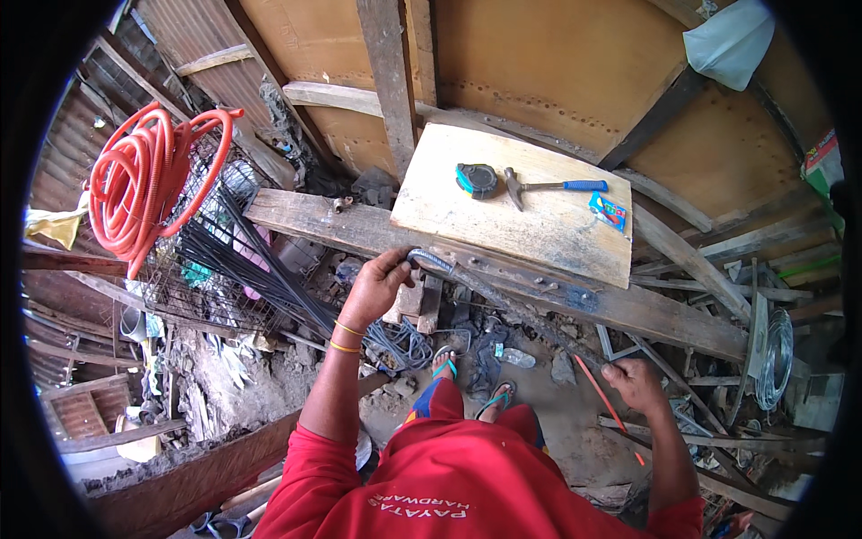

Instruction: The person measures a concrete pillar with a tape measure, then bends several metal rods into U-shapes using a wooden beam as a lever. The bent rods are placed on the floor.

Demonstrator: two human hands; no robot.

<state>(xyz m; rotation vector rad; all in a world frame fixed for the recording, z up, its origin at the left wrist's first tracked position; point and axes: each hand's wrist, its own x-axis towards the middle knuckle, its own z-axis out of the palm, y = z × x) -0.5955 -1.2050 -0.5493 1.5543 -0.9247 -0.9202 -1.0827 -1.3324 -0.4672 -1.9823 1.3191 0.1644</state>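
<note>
one heavy wooden beam (678, 323), weathered, crossing the work area at a slant. one pale wooden board (458, 229), flat, resting on the beam. one coil of red-orange corrugated tube (135, 184), at left, well apart from the hands. one long dark bar (539, 323), hooked at its upper left end, slanting along the near side of the beam, between the two hands. one left hand (380, 277), fingers closed around the hooked end. one right hand (636, 384), fingers curled in at the bar's lower end, thumb against it; firmness of hold cannot be told. one hammer (548, 187), blue grip, lying on the board. one tape measure (479, 181), black and blue, beside the hammer head. one small blue packet (609, 213), near the hammer grip.
</note>
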